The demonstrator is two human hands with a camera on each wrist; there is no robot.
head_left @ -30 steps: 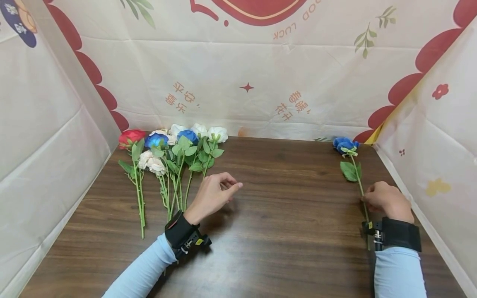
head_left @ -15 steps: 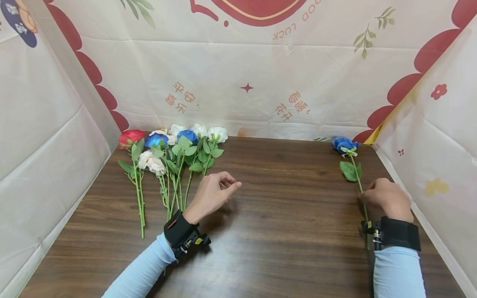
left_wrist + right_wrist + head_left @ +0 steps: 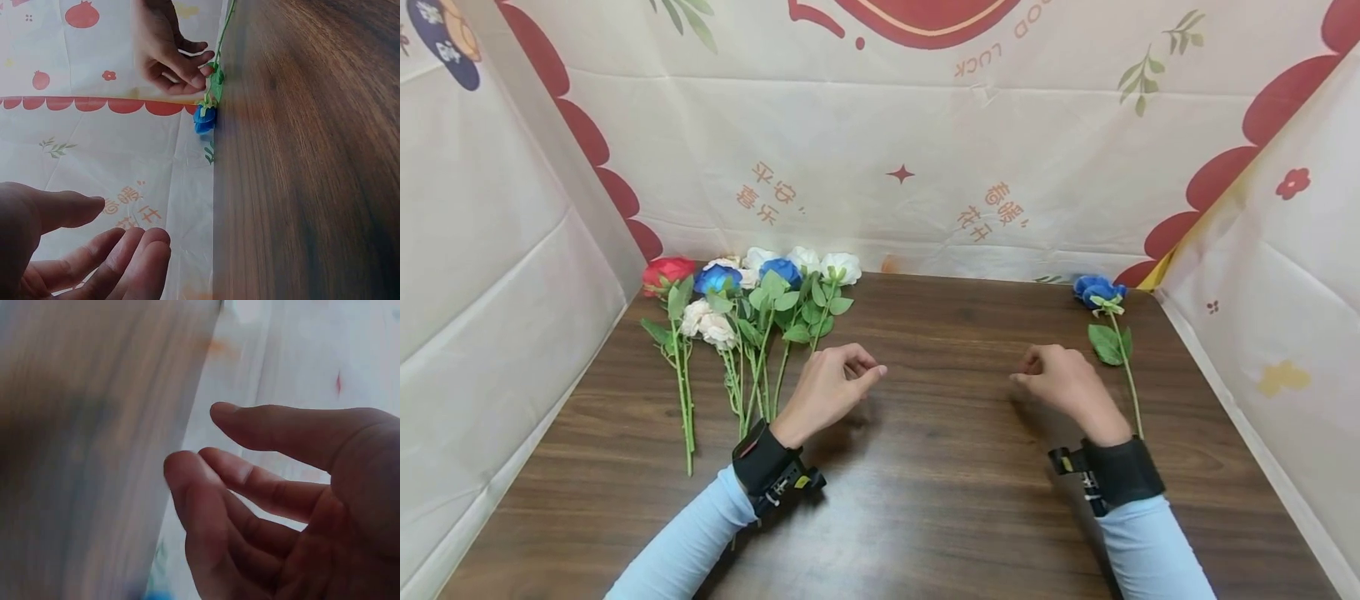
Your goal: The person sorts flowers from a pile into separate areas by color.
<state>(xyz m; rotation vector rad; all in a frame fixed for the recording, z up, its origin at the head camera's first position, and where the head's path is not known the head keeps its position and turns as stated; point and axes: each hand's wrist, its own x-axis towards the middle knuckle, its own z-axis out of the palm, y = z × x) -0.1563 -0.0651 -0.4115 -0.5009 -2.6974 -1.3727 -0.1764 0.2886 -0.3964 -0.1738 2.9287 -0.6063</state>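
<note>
A blue rose (image 3: pixel 1099 292) with a green stem lies alone on the right side of the table. Left of its stem is my right hand (image 3: pixel 1067 383), fingers loosely curled and holding nothing; the right wrist view shows a gap between thumb and fingertips. My left hand (image 3: pixel 827 387) hovers beside the stems of the flowers on the left, its fingers relaxed and nothing between them, as the left wrist view also shows. That group has a red rose (image 3: pixel 668 273), blue roses (image 3: pixel 781 270), white roses (image 3: pixel 841 267) and a pale cream flower (image 3: pixel 709 323), their stems pointing toward me.
The dark wooden table (image 3: pixel 940 500) ends at a printed white cloth (image 3: pixel 850 175) at the back. Cloth walls (image 3: pixel 497 275) also stand along the left and right sides. Black camera straps (image 3: pixel 1123 471) circle both wrists.
My right hand has let go of the blue rose's stem and moved left, away from it. The rose stays lying on the table. My left hand has hardly moved.
</note>
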